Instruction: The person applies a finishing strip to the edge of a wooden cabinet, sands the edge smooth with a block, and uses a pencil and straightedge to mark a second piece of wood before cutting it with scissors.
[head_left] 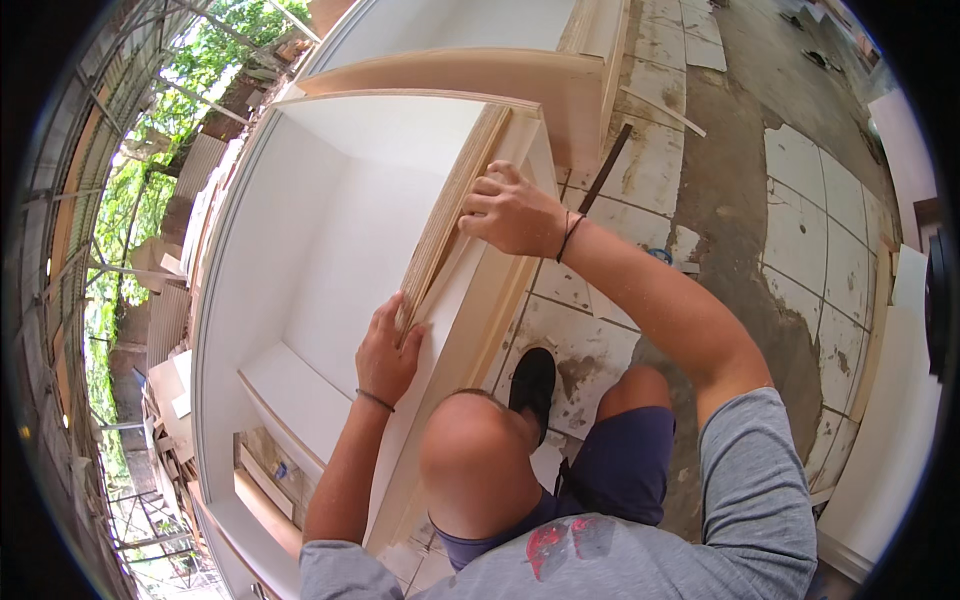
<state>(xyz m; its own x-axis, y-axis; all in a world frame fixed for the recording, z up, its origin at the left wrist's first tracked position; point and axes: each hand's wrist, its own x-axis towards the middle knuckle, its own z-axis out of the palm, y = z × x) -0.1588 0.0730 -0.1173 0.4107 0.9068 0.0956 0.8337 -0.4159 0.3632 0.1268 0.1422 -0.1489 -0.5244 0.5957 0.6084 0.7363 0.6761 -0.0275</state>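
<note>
A long, narrow plywood strip (447, 215) with layered edges lies along the right-hand edge of a white-lined wooden cabinet (315, 220). My left hand (388, 352) is closed around the strip's near end, thumb on the right side. Farther up, my right hand (515, 212) bends its fingers over the strip's right edge, its palm facing down. A thin dark gap shows between the strip and the cabinet's white front board (455, 290). The undersides of both hands' fingers are partly hidden.
Another wooden cabinet (575, 90) stands just beyond. A dark bar (607, 168) leans near the cabinet's right side. Broken white tiles (800, 190) and bare concrete cover the floor. A white panel (885, 420) stands at the right. My shoe (532, 385) rests beside the cabinet.
</note>
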